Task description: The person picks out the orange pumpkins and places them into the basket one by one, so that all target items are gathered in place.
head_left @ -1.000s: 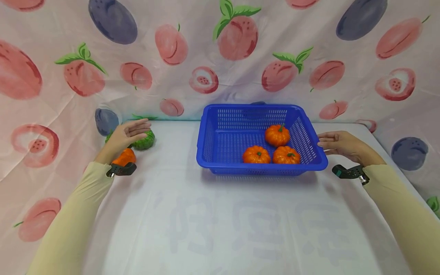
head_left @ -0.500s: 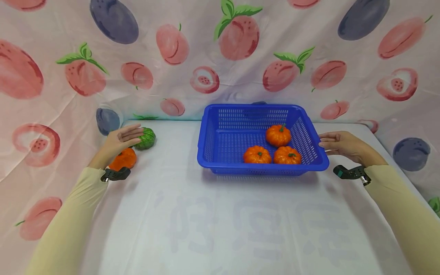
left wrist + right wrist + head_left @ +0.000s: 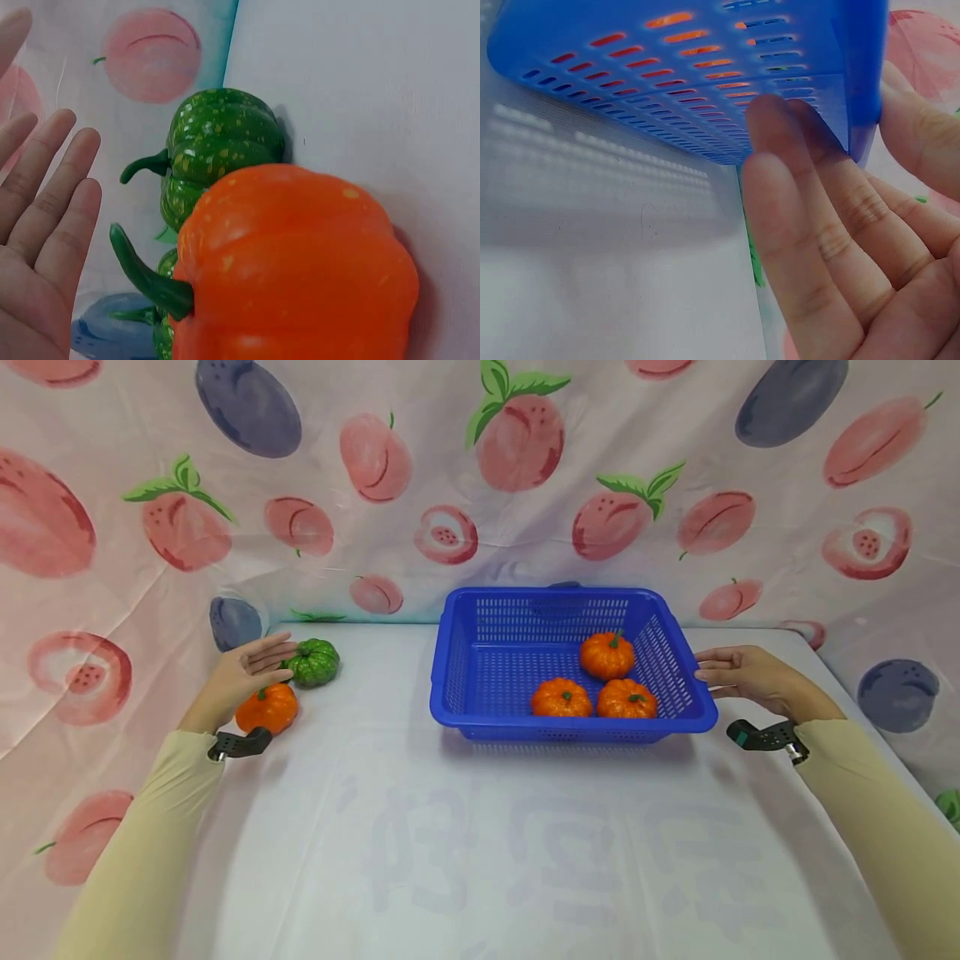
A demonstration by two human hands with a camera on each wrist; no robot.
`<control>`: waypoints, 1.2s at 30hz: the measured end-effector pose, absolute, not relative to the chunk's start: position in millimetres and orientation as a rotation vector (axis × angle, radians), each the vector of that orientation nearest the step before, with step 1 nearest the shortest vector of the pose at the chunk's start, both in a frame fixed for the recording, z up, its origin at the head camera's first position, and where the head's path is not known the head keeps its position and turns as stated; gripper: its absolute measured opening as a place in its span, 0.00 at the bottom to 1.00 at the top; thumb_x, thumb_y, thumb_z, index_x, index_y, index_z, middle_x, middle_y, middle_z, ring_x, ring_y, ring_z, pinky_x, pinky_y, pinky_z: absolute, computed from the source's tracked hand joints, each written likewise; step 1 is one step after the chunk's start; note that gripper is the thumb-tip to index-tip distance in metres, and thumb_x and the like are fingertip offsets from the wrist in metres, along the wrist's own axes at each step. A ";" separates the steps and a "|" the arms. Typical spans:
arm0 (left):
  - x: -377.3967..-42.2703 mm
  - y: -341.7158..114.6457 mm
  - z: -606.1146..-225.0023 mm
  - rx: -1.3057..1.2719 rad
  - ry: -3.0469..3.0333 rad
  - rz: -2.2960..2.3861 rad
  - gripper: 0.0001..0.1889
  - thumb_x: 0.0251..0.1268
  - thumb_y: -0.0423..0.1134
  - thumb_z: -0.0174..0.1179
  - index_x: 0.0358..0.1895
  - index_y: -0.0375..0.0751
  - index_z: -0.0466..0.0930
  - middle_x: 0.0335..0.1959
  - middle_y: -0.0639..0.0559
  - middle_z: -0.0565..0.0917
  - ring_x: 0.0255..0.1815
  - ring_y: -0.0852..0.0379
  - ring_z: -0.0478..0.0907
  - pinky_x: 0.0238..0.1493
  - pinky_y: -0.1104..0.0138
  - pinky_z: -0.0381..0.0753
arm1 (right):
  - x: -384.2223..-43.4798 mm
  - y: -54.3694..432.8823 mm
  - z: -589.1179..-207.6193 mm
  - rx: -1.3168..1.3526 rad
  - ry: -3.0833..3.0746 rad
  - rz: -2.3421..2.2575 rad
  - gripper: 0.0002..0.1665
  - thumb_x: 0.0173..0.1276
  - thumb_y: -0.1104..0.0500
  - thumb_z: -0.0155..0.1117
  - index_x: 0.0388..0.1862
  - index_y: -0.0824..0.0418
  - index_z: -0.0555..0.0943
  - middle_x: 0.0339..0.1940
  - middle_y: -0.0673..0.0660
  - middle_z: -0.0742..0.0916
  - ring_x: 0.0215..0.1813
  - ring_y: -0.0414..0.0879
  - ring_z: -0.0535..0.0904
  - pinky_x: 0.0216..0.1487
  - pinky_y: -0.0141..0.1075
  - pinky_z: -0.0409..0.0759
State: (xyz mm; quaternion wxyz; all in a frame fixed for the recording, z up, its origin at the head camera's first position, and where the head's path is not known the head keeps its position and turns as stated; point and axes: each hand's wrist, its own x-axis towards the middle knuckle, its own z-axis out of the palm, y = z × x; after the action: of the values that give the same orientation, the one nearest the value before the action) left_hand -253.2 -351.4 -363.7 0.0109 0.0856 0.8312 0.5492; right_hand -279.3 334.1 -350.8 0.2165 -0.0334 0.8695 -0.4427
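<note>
My left hand [image 3: 234,681] hovers over the left of the table with fingers straight and nothing held. Just beside it sits an orange pumpkin [image 3: 268,708] with a green stem. Behind that is a speckled green pumpkin [image 3: 313,662]; a second green pumpkin [image 3: 163,330] is mostly hidden by the orange one in the left wrist view. On the right, my right hand [image 3: 757,681] holds the right rim of a blue plastic basket [image 3: 573,722], thumb at the rim's outer face and fingers beneath it. Three orange pumpkins [image 3: 607,656] lie inside the basket, toward its right half.
A white cloth [image 3: 480,843] covers the table under everything. Fruit-printed fabric [image 3: 420,468] hangs behind the table and along its left side, close to the pumpkins there. The basket stands near the back edge.
My left hand has drawn back to the left and slightly nearer, uncovering more of the orange and green pumpkins. My right hand and the basket stay in place.
</note>
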 end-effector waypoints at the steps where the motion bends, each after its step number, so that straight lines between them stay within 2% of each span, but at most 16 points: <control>1: -252.7 -352.4 -363.8 0.262 2.598 1.703 0.32 0.63 0.30 0.58 0.70 0.37 0.59 0.48 0.78 0.77 0.54 0.76 0.74 0.50 0.87 0.73 | -279.4 334.0 -350.8 -0.093 2.412 -1.224 0.44 0.68 0.48 0.58 0.71 0.74 0.54 0.44 0.37 0.84 0.42 0.29 0.81 0.52 0.39 0.83; 13: -244.2 -370.2 -371.1 0.341 2.594 1.624 0.34 0.64 0.32 0.58 0.71 0.34 0.56 0.55 0.72 0.74 0.53 0.83 0.70 0.51 0.88 0.71 | -279.7 335.1 -351.2 -0.101 2.427 -1.211 0.44 0.68 0.48 0.58 0.71 0.74 0.55 0.48 0.41 0.85 0.42 0.28 0.81 0.53 0.40 0.83; 21: -240.9 -378.6 -379.1 0.326 2.604 1.668 0.33 0.61 0.29 0.60 0.70 0.33 0.58 0.54 0.71 0.75 0.55 0.80 0.70 0.54 0.87 0.70 | -279.9 335.3 -352.1 -0.100 2.427 -1.216 0.44 0.68 0.48 0.58 0.71 0.74 0.55 0.46 0.38 0.85 0.42 0.29 0.81 0.53 0.40 0.83; 29: -237.8 -384.2 -388.0 0.303 2.596 1.691 0.35 0.60 0.29 0.61 0.70 0.29 0.56 0.56 0.70 0.74 0.54 0.82 0.70 0.51 0.88 0.71 | -279.7 335.0 -352.2 -0.096 2.410 -1.228 0.44 0.68 0.49 0.58 0.71 0.74 0.55 0.43 0.35 0.84 0.41 0.29 0.81 0.52 0.39 0.83; 36: -237.2 -390.5 -392.9 0.239 2.682 1.625 0.35 0.61 0.32 0.61 0.70 0.31 0.57 0.56 0.71 0.74 0.55 0.80 0.68 0.52 0.88 0.71 | -279.5 334.2 -351.1 -0.089 2.424 -1.209 0.43 0.68 0.49 0.58 0.71 0.73 0.55 0.46 0.40 0.85 0.41 0.29 0.81 0.53 0.39 0.83</control>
State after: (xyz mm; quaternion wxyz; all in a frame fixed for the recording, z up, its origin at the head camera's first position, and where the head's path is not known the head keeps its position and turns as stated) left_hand -237.2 -390.5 -392.9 -0.0017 0.0759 0.8529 0.5166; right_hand -279.5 334.2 -351.1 0.2141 -0.0321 0.8736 -0.4359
